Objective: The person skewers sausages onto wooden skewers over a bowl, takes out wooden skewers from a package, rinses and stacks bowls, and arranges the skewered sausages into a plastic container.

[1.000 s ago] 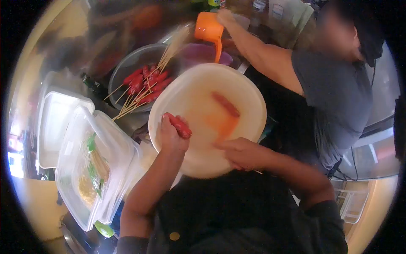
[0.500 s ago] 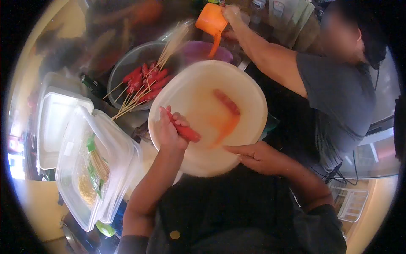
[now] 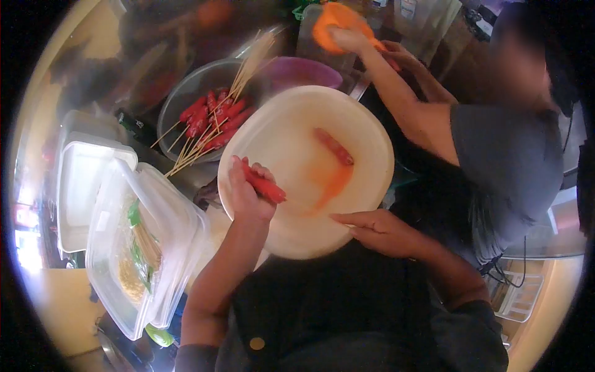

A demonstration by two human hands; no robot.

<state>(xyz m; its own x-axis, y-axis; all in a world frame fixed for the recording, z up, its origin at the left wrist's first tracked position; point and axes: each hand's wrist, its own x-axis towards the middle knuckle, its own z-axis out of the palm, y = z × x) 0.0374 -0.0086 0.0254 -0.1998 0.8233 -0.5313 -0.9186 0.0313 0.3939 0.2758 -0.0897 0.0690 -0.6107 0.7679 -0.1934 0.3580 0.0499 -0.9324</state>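
Observation:
My left hand (image 3: 251, 192) is wrapped around a red sausage (image 3: 265, 185), held over the left side of a wide cream basin (image 3: 245, 139). At the basin's near rim my right hand (image 3: 381, 230) is closed in a pinch, thumb and forefinger pointing toward the sausage's end. A thin pale skewer seems to run between them, hardly visible against the basin. Inside the basin lies another red sausage (image 3: 334, 147), with an orange-red stain beside it. Left of the basin, a grey bowl (image 3: 166, 115) holds several red sausages on wooden skewers (image 3: 251, 62).
A co-worker (image 3: 502, 149) at the right holds an orange dipper (image 3: 338, 28). Behind the basin is a purple bowl (image 3: 304, 73). Clear plastic tubs (image 3: 105, 260) with bundled sticks stand at left, beside a white container (image 3: 93, 167).
The sausage in my left hand has turned slightly, its end drawn a little left. My right hand stays almost in place. The co-worker's dipper has moved right and tipped over.

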